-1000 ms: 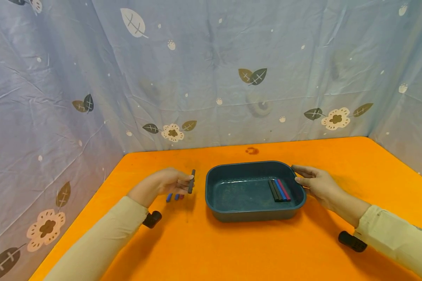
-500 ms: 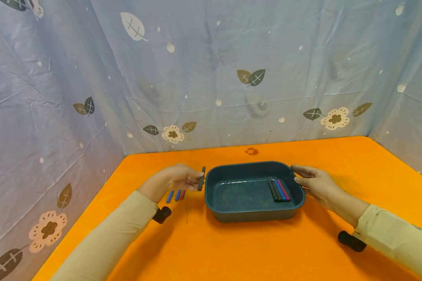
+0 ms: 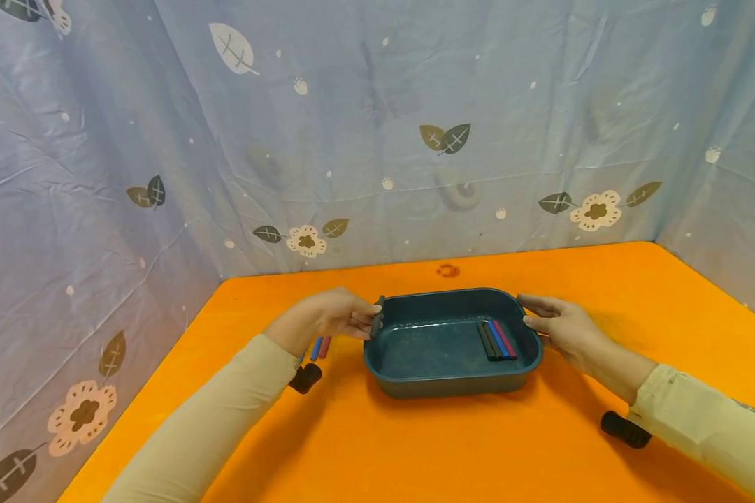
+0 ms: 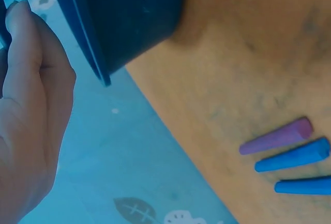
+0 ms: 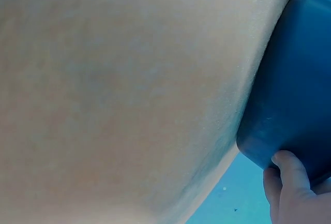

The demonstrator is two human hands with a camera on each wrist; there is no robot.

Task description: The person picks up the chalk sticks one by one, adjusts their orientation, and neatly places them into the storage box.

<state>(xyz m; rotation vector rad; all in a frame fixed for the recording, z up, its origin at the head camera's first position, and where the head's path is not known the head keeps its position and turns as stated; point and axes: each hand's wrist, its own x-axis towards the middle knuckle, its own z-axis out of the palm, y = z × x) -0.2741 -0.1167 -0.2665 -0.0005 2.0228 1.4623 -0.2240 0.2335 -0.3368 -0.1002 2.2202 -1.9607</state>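
Note:
My left hand (image 3: 342, 314) pinches a dark stick (image 3: 377, 318) between thumb and fingers, right at the left rim of a dark blue-green rectangular tub (image 3: 449, 383). Whether the stick touches the rim cannot be told. My right hand (image 3: 563, 325) holds the tub's right end, the thumb at the rim and the fingers outside. Inside the tub, against its right side, two dark sticks (image 3: 489, 342), a blue stick (image 3: 500, 340) and a pink-red stick (image 3: 505, 339) lie side by side. In the left wrist view, a purple-looking stick (image 4: 276, 136) and two blue sticks (image 4: 292, 154) lie on the table.
An orange table top (image 3: 428, 447) spreads under everything. Patterned pale-blue curtain (image 3: 377, 140) encloses the back and both sides. A dark reddish stain (image 3: 448, 271) marks the table behind the tub. Black wrist devices (image 3: 626, 429) hang under both sleeves.
My left hand has moved right with the dark stick, from beside the tub to its left rim. The right hand keeps its hold on the tub.

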